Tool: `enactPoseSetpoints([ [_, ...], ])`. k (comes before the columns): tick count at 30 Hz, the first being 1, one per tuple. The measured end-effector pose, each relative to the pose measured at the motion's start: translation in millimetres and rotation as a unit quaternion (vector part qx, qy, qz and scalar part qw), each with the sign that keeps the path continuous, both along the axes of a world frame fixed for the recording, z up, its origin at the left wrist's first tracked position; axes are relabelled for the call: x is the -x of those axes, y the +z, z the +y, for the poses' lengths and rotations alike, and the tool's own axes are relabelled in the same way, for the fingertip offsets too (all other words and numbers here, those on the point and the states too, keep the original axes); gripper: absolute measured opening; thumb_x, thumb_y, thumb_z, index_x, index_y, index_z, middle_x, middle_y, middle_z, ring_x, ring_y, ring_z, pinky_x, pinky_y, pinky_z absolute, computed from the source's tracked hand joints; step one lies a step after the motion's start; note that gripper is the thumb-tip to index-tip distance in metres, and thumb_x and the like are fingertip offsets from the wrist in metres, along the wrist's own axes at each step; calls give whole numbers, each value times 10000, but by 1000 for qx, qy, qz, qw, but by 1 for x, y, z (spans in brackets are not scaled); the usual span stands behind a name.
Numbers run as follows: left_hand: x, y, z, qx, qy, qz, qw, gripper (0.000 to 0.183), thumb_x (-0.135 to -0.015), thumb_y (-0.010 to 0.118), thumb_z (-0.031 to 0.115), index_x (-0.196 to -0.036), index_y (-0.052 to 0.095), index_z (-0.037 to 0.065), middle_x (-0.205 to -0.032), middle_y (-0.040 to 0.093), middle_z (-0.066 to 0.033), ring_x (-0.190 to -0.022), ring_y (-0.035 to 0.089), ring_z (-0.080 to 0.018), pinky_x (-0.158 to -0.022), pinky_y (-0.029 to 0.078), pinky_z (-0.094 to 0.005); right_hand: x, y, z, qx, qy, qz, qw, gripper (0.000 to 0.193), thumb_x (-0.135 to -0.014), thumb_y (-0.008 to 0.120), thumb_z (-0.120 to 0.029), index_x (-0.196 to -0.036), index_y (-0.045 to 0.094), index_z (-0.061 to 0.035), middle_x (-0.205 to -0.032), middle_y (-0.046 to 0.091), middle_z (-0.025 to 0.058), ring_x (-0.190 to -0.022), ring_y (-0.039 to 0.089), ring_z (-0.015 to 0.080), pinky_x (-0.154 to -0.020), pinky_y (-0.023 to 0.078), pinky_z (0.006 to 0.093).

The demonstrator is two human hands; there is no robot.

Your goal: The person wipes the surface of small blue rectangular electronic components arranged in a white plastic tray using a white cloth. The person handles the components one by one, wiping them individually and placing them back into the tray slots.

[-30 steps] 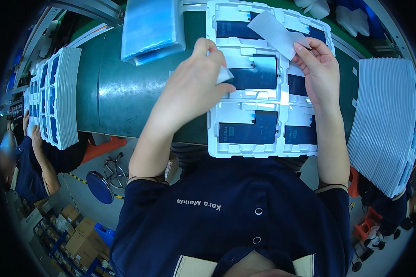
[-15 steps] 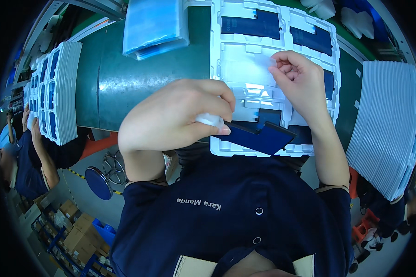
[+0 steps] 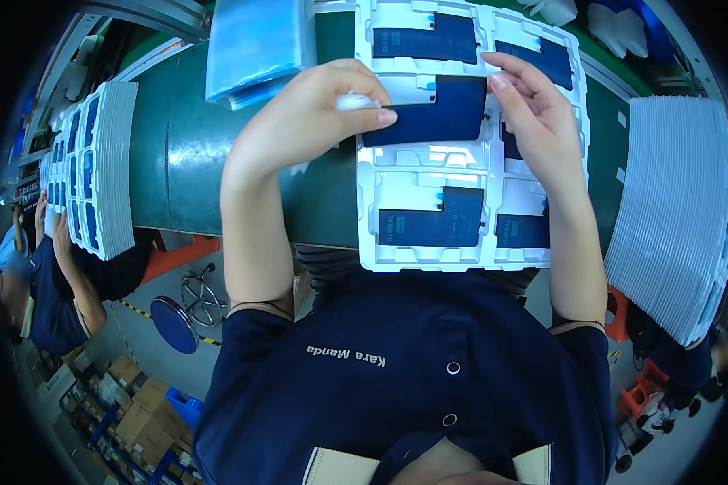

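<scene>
My left hand (image 3: 319, 105) pinches a flat black battery (image 3: 453, 109) with a notched corner by its left end. A crumpled white wipe (image 3: 356, 101) is tucked in the same hand. The battery hangs over a left-hand pocket of a white plastic tray (image 3: 366, 194). At its right end is my right hand (image 3: 546, 121), fingers apart and thumb close to the edge; whether the thumb touches it I cannot tell. Similar batteries lie in other pockets, one nearest me (image 3: 433, 217) and one at the far left (image 3: 425, 42).
Clear plastic bags (image 3: 255, 48) lie on the green bench (image 3: 218, 153) beyond my left arm. A tall stack of white trays (image 3: 671, 210) stands at right. At left, a person (image 3: 65, 283) handles another stack of trays (image 3: 115, 170) holding batteries. A round stool (image 3: 174, 323) stands below.
My left hand has carried the battery away from me, from the tray's near edge to the middle pocket. The right hand's pinch has opened, and the translucent piece it held no longer shows.
</scene>
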State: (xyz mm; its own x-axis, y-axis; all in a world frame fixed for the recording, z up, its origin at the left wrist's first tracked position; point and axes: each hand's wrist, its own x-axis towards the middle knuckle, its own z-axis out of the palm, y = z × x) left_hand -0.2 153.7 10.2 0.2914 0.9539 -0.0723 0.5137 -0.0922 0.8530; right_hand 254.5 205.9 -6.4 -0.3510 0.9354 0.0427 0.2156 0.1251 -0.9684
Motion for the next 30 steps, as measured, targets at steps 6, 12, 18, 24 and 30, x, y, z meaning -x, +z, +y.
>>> enactPoseSetpoints([
  [6, -11, -8, 1, -3, 13, 66, 998, 154, -793, 746, 100, -925, 708, 32, -920, 553, -34, -845, 545, -155, -743, 444, -275, -9, -11, 3, -10, 95, -46, 994, 284, -858, 691, -124, -1137, 659, -78, -723, 551, -36, -544, 382, 13, -520, 336, 187],
  [12, -7, -6, 2, -157, 54, 85, 982, 212, -795, 748, 117, -992, 707, 50, -936, 571, -21, -816, 562, -146, -704, 454, -253, -9, -15, 10, -154, 44, -101, 982, 219, -831, 711, -128, -1038, 697, -56, -715, 569, -23, -526, 355, 12, -511, 330, 199],
  [18, -12, 35, 15, -44, 96, -450, 887, 344, -831, 530, 62, -1161, 539, -35, -942, 595, -100, -792, 588, -203, -744, 504, -327, -5, -5, 11, -2, -18, 20, 1000, 195, -886, 675, -186, -996, 686, -26, -727, 575, -33, -563, 394, 1, -519, 327, 177],
  [24, -45, 27, 33, 6, 190, -575, 796, 408, -876, 524, -6, -1278, 465, -45, -1078, 616, -163, -978, 605, -219, -874, 507, -327, 35, 30, 5, 205, 78, 157, 963, 362, -864, 706, -255, -1125, 616, -20, -853, 641, -19, -747, 559, 64, -727, 435, 212],
  [30, -46, 14, 48, -27, 213, -574, 791, 233, -886, 641, 71, -1091, 604, -34, -965, 657, -90, -866, 632, -161, -782, 515, -261, 46, 24, 42, 103, 76, 141, 982, 290, -846, 725, -244, -1024, 674, -21, -877, 677, 20, -776, 582, 67, -709, 440, 216],
])
